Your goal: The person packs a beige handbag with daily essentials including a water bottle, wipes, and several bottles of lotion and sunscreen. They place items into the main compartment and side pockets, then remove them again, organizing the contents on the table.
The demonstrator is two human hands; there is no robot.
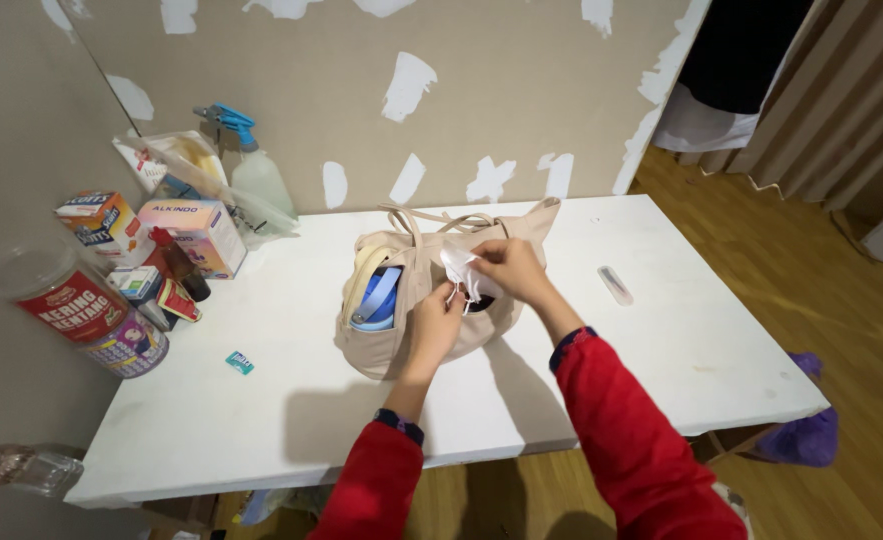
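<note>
Both the left hand (439, 312) and the right hand (509, 267) pinch a white cloth (458, 267) over the beige bag (421, 330); boxes (201, 232) and a red-labelled jar (76, 305) stand well left of the bag.

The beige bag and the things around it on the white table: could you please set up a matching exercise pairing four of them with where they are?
Things:
1. beige bag
2. spray bottle
3. small teal packet
4. white item

Places:
A. flat on the table, left of the bag
B. held by both hands over the bag
C. at the back left, by the wall
D. middle of the table, open, with a blue item inside

Pairs: 1-D, 2-C, 3-A, 4-B
</note>
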